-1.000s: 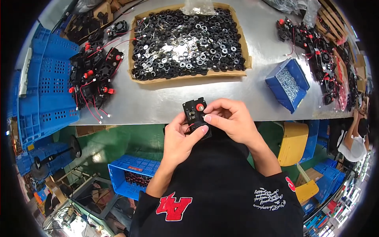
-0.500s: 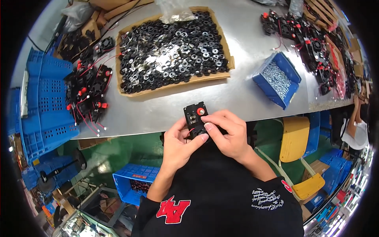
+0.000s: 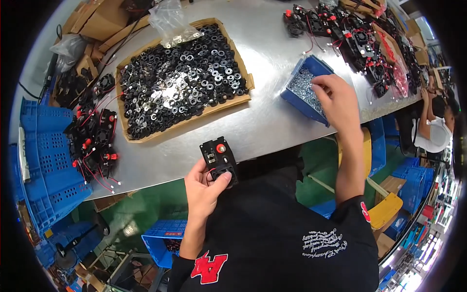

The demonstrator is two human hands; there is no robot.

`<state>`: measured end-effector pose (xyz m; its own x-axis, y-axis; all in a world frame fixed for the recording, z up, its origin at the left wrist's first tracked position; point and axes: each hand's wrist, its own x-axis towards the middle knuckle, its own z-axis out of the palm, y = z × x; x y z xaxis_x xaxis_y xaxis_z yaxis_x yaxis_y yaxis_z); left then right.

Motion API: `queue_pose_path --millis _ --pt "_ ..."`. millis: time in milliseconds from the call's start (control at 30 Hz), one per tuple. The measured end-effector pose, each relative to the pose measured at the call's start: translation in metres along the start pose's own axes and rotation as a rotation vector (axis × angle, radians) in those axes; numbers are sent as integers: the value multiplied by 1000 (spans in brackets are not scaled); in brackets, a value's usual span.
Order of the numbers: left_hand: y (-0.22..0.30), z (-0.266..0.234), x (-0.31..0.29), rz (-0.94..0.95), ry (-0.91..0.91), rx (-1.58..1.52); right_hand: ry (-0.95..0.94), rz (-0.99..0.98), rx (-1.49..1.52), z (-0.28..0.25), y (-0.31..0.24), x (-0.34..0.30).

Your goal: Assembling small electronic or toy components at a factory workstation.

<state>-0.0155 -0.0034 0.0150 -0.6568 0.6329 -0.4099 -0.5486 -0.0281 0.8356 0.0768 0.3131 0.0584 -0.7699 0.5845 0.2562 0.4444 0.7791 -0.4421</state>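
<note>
My left hand (image 3: 203, 191) grips a black plastic fan assembly (image 3: 220, 155) just off the table's front edge, the thumb pressed on its lower part. The assembly carries a round red part with a metal centre, small metal contacts and a thin red wire. Out to the right, my right hand (image 3: 339, 100) is over a blue bin (image 3: 311, 108) of small silvery metal pieces (image 3: 304, 86), which look like screws. Its thumb and forefinger are drawn together above the pieces. Whatever is between those fingertips is too small to make out.
A shallow cardboard tray (image 3: 194, 120) of black and metal rings lies on the metal table (image 3: 265, 124), a clear plastic bag (image 3: 170, 22) at its far edge. Similar wired assemblies are heaped left (image 3: 95, 141) and far right (image 3: 362, 41). A blue crate (image 3: 48, 155) stands left; a yellow chair (image 3: 384, 211) stands right.
My right hand has left the fan assembly and reached right to the blue bin. My left hand keeps hold of the assembly. The view has shifted and turned a little.
</note>
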Motion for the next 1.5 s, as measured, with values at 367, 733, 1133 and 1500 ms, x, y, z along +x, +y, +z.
queue_pose_path --millis 367,733,1133,1500 --pt "-7 -17 -5 6 127 -24 -324 -424 419 78 -124 15" --pt "1 -40 -32 62 195 -41 -337 -355 19 182 -201 82" --pt "9 -51 -21 55 207 -36 -440 1 643 157 -160 84" --pt "12 -29 -14 67 141 -63 -738 -25 893 88 -150 -28"
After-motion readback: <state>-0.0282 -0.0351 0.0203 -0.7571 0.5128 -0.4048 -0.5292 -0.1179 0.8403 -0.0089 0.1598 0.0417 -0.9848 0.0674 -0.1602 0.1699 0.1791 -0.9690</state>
